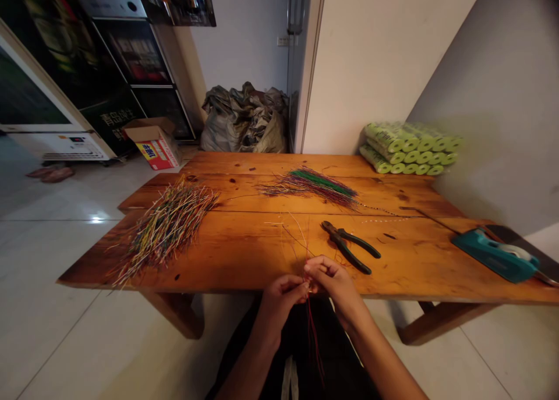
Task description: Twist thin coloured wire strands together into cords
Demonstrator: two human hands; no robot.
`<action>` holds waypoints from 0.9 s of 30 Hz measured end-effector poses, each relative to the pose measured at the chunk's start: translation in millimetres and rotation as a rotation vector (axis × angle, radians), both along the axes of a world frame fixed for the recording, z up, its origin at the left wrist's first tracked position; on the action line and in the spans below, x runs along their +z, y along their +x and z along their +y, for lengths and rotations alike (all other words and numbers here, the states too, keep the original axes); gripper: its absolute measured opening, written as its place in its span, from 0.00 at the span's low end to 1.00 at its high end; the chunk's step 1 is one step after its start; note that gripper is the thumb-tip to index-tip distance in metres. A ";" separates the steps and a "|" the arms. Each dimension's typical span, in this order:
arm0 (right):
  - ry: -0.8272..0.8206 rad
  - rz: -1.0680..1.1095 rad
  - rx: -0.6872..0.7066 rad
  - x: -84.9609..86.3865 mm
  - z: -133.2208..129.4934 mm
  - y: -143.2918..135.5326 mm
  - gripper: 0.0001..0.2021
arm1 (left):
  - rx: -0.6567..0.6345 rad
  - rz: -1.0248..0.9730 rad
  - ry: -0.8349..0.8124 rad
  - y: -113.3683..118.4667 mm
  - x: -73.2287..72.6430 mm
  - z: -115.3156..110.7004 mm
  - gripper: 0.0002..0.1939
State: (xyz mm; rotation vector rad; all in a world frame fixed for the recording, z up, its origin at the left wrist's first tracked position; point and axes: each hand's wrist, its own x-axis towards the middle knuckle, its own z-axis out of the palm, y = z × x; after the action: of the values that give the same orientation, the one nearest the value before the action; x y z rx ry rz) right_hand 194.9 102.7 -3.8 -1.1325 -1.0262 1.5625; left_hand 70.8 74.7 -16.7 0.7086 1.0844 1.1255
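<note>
Just over the table's near edge, my left hand (286,295) and my right hand (329,278) meet, fingertips pinched together on thin red wires (311,324). The wire ends hang down over my lap, and a few fine strands rise above the fingers. Exactly where the fingers grip is too small to make out. To the right of my hands lie pliers (347,243) with dark handles, their jaws pointing away to the left. A few loose thin wires (290,228) are scattered on the wood beyond my fingers.
A big heap of multicoloured wires (170,231) covers the left of the wooden table (244,260). Another bundle (325,184), green and purple, lies at the back. On the right are a teal tape dispenser (493,254) and stacked green-wrapped rolls (406,147). Sacks (244,117) stand behind.
</note>
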 end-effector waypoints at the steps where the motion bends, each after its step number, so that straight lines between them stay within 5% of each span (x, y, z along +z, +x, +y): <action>1: 0.001 -0.002 0.004 -0.6 -0.4 0.5 0.13 | 0.003 0.006 0.009 -0.3 0.2 0.0 0.08; 27: 0.080 -0.024 -0.018 -0.5 -9.5 -3.1 0.11 | 0.068 -0.123 0.006 -1.0 -5.6 0.6 0.05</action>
State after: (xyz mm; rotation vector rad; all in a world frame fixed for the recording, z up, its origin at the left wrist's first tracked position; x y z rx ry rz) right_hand 191.8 93.2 -4.2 -1.1054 -1.0822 1.4838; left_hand 69.8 75.3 -22.3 0.6035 1.0072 1.2151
